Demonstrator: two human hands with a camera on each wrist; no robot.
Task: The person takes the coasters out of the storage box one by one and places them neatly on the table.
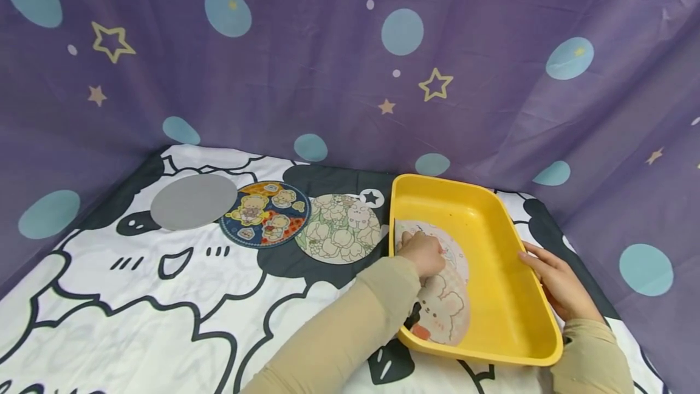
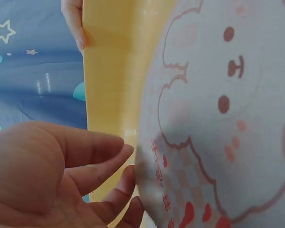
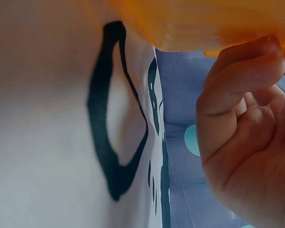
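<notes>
A yellow plastic tray (image 1: pixel 503 297) with raised walls stands on the right of the patterned cloth. Inside, along its left side, lie a bear-print round mat (image 1: pixel 445 309) and a pale pink round mat (image 1: pixel 456 248), overlapping. My left hand (image 1: pixel 423 254) reaches over the tray's left wall onto these mats. In the left wrist view its fingers (image 2: pixel 116 199) are loosely bent, some tips at the bear mat's edge, and no clear pinch shows. On the tray's right rim, my right hand (image 1: pixel 563 284) holds on with bent fingers (image 3: pixel 247 71).
Left of the tray, three more round mats lie in a row: a flower-print one (image 1: pixel 341 230), a blue-and-orange bear one (image 1: pixel 265 214) and a plain grey one (image 1: pixel 194 202). A purple curtain (image 1: pixel 317 78) hangs behind the cloth-covered surface (image 1: pixel 147 333).
</notes>
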